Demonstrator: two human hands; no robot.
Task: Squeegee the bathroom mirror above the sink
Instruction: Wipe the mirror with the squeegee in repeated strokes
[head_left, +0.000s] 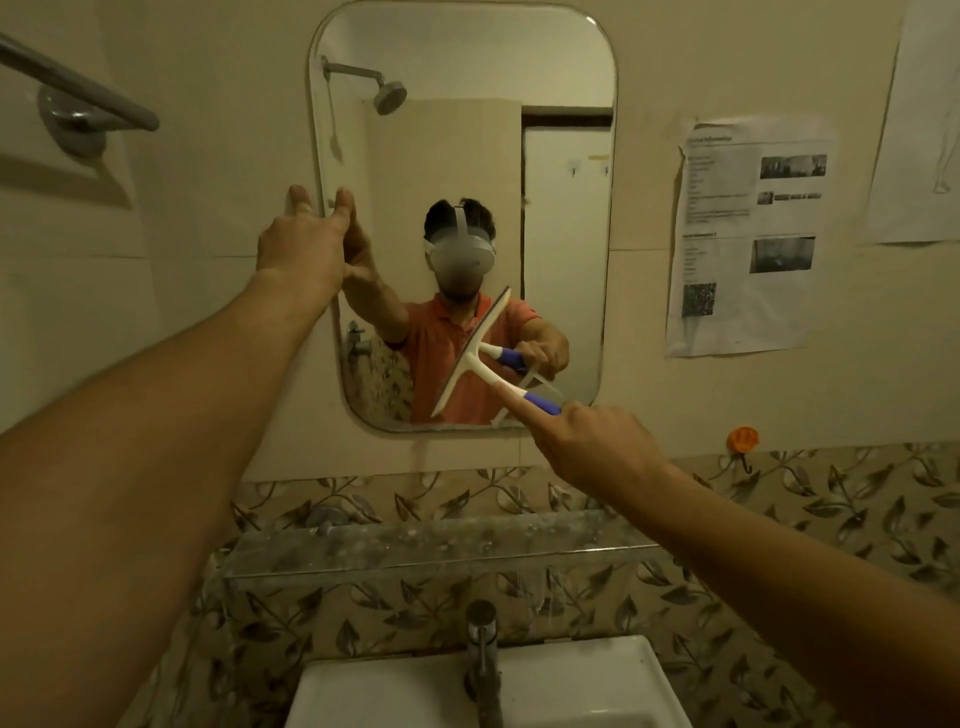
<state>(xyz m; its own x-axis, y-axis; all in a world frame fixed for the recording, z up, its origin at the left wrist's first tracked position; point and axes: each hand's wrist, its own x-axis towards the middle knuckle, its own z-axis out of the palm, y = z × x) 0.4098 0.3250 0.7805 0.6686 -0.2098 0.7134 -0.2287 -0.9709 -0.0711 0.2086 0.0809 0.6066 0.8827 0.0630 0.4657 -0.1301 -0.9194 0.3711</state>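
A rounded rectangular mirror (561, 171) hangs on the cream wall above the sink. My right hand (597, 452) grips the purple handle of a white squeegee (475, 358), index finger stretched along its neck. The blade lies tilted against the lower middle of the glass. My left hand (304, 244) reaches up to the mirror's left edge, thumb on the glass and fingers over the rim. The glass reflects a person in an orange shirt with a headset.
A glass shelf (436, 545) juts out below the mirror, over a chrome tap (483, 654) and white sink (597, 691). A grey towel bar (78, 88) sits upper left. Printed papers (748, 234) and an orange hook (743, 439) hang on the right wall.
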